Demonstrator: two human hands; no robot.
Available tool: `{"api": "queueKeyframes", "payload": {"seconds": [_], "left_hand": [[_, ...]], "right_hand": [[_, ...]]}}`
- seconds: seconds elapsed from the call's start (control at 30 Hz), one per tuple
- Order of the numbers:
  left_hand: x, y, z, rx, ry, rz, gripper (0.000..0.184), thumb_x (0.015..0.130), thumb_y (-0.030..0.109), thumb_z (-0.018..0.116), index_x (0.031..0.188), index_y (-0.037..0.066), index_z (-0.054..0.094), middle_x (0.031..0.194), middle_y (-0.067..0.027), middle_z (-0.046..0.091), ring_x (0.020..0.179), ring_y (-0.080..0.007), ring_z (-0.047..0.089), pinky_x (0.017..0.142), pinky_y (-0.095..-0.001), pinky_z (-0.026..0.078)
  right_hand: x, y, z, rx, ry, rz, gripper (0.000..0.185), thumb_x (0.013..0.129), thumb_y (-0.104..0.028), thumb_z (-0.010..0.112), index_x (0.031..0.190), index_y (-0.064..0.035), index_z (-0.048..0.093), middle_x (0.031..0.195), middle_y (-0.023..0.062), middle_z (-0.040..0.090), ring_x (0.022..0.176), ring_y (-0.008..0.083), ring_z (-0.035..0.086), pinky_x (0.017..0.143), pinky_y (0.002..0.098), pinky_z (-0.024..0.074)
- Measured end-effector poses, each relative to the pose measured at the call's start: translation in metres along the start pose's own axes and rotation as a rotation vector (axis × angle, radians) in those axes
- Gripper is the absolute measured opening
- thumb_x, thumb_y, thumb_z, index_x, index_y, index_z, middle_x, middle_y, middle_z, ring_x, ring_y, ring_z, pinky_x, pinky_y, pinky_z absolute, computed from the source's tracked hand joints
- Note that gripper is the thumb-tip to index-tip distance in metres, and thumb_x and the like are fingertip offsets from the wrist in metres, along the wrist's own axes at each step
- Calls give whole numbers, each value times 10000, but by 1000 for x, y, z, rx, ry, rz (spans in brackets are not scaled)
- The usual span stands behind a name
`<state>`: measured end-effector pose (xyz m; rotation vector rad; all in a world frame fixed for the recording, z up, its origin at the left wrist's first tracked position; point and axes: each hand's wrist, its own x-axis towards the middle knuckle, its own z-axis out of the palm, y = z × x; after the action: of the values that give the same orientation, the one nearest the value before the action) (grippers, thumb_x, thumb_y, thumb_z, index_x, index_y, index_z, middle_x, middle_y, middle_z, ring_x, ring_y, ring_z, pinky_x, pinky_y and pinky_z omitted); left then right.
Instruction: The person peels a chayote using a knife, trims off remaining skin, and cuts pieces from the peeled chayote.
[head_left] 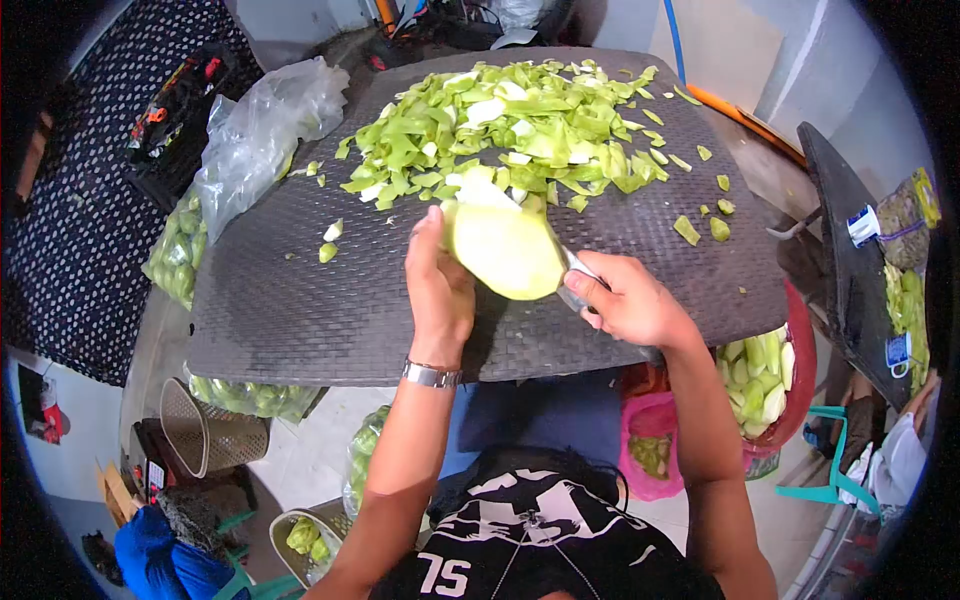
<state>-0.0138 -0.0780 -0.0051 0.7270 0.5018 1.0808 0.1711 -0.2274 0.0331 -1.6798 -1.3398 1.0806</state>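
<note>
Head view: we look down on a dark woven surface (290, 325), where two bare hands are working at the near side
Fruit: one large pale fruit (505, 255) is held over the surface, just before the heap; its visible side looks mostly bare of skin, but we cannot see the underside
Left hand: the grip of the left hand (437, 280) is closed around the fruit's left side
Right hand: the right hand (630, 300) grasps a peeling tool (572, 278), its metal part against the fruit's right edge
Peelings: a wide heap of peelings (520, 125) covers the far part, so we judge much is done
Red basin: the red basin (802, 350) contains pale pieces (752, 375), apparently finished
Bags: green produce (178, 252) in bags at left seems left to do
</note>
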Motion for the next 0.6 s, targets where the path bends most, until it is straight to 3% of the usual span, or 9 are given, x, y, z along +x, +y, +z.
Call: {"api": "queueKeyframes", "payload": {"seconds": [0.13, 0.17, 0.23, 0.27, 0.37, 0.4, 0.5, 0.53, 0.6], "left_hand": [[-9, 2, -1, -224, -254, -147, 674, 1018, 506, 590, 1464, 15, 472, 1421, -156, 603, 1290, -325, 601, 1129, -465, 459], [-12, 1, 1, -204, -240, -170, 669, 1016, 498, 597, 1464, 17, 473, 1414, -162, 607, 1277, -330, 609, 1127, -469, 463], [-22, 0, 3, -163, -204, -231, 661, 1011, 483, 611, 1463, 21, 475, 1400, -175, 615, 1250, -338, 627, 1122, -477, 471], [-18, 0, 4, -111, -163, -236, 566, 997, 403, 657, 1391, 14, 537, 1303, -174, 671, 1154, -330, 682, 1064, -483, 523], [-12, 16, 6, 4, -20, -245, 417, 982, 326, 688, 1251, 15, 619, 1169, -154, 718, 1053, -295, 720, 986, -456, 574], [-8, 19, 4, -12, 0, -238, 286, 980, 279, 690, 1113, 28, 655, 1083, -122, 729, 992, -258, 730, 928, -416, 600], [-3, 11, -7, 10, 116, -132, 208, 1007, 265, 653, 1080, 70, 652, 1014, -88, 723, 888, -238, 731, 820, -407, 618], [-3, 9, -7, -1, 139, -119, 210, 1012, 273, 650, 1084, 76, 648, 1005, -84, 721, 885, -235, 730, 810, -405, 618], [-9, 7, -7, -19, 186, -102, 214, 1021, 291, 643, 1092, 88, 641, 987, -77, 716, 878, -229, 729, 789, -402, 618]], "right_hand": [[1, 4, 19, 539, -92, 107, 329, 1117, -363, 484, 1017, -72, 598, 660, -18, 546, 468, 50, 479, 410, 235, 393], [1, 4, 27, 684, -120, 125, 342, 1088, -408, 547, 1052, -72, 600, 658, -12, 541, 446, 57, 459, 388, 237, 383], [5, 9, 43, 608, -105, 26, 384, 1033, -457, 638, 1085, -77, 613, 661, -11, 546, 446, 54, 465, 393, 240, 379], [2, 8, 41, 435, -97, -37, 485, 943, -511, 746, 1076, -55, 651, 689, 9, 595, 501, 87, 542, 448, 272, 442], [0, -4, 39, 67, -6, -59, 534, 881, -518, 807, 1033, -21, 685, 727, 47, 651, 608, 136, 630, 575, 327, 534], [-2, -9, 40, -49, 56, -83, 625, 801, -579, 844, 1018, -8, 708, 794, 118, 722, 735, 243, 725, 713, 396, 580], [3, -3, 50, -253, 182, -163, 719, 748, -638, 847, 1010, 16, 701, 849, 209, 744, 816, 351, 758, 770, 445, 587], [2, -8, 50, -389, 178, -108, 832, 719, -723, 811, 1008, 44, 672, 881, 270, 740, 871, 424, 746, 784, 484, 585], [-1, -26, 57, -633, 227, -32, 845, 733, -735, 791, 1037, 39, 639, 879, 263, 736, 875, 430, 744, 786, 494, 581]]}}
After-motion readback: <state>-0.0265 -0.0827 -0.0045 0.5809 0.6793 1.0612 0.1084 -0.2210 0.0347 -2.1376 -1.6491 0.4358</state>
